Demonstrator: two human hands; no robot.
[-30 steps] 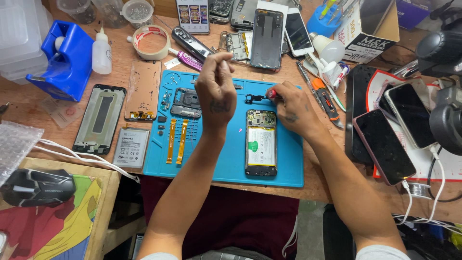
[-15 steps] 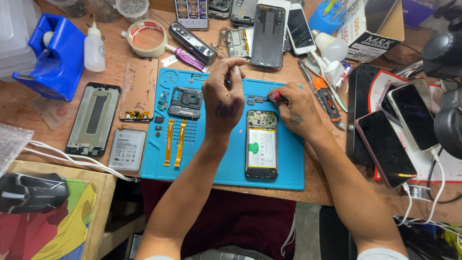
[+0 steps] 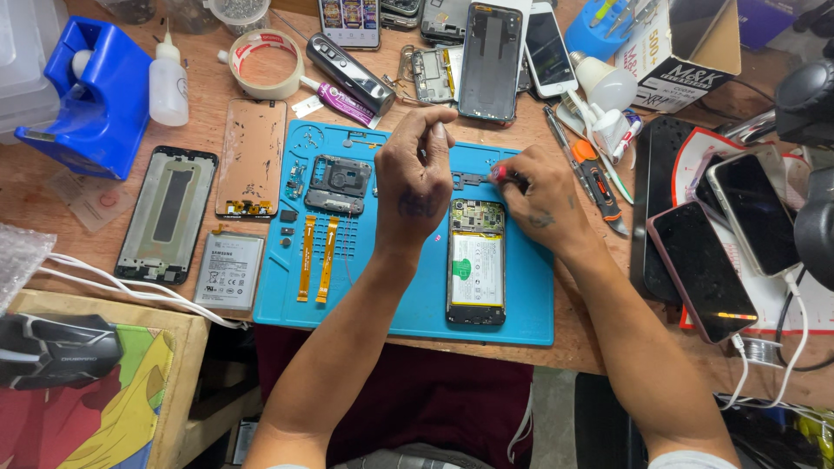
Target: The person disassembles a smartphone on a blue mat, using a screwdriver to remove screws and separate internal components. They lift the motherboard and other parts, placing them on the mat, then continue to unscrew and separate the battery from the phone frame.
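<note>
Blue mat (image 3: 408, 304): phone (image 3: 475, 260) below hands (seemingly untouched).

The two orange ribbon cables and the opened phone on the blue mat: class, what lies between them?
In the head view, bare blue mat lies between the ribbon cables and the opened phone, crossed above by the person's left forearm.

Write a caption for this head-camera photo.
Two hands, left hand and right hand, work above an opened phone on a blue mat.

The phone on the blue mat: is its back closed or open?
Open. The phone lies with no back cover, its circuit board and battery exposed, on the blue mat.
</note>
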